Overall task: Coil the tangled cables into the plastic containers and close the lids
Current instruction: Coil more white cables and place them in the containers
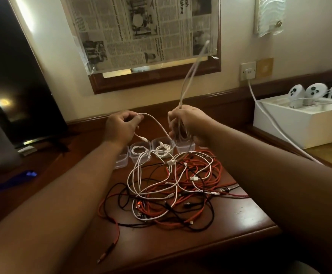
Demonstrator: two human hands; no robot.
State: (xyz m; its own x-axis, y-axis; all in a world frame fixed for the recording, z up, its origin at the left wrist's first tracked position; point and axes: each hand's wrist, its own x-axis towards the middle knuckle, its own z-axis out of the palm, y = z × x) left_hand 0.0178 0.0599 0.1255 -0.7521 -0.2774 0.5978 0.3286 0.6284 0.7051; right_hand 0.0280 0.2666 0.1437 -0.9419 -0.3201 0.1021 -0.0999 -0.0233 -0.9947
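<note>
White cable: [157, 123] held up above the desk between both hands; it arcs from the left hand down to the right, and a blurred loop of it rises in front of the mirror.
Left hand: [119, 126] fingers curled, pinching the cable near its plug end.
Right hand: [186, 123] fingers curled around several gathered strands of the same cable.
Containers: [141, 153] a row of small clear plastic tubs just beyond the tangle, lids off; two hold coiled white cables.
Tangle: [173, 190] red, black and white cables heaped on the desk below the hands.
Desk: [250, 220] dark polished wood.
White box: [299, 123] to the right, on a side ledge, with a wall-plugged cord running past it.
Mirror: [157, 78] wood-framed, covered with newspaper.
</note>
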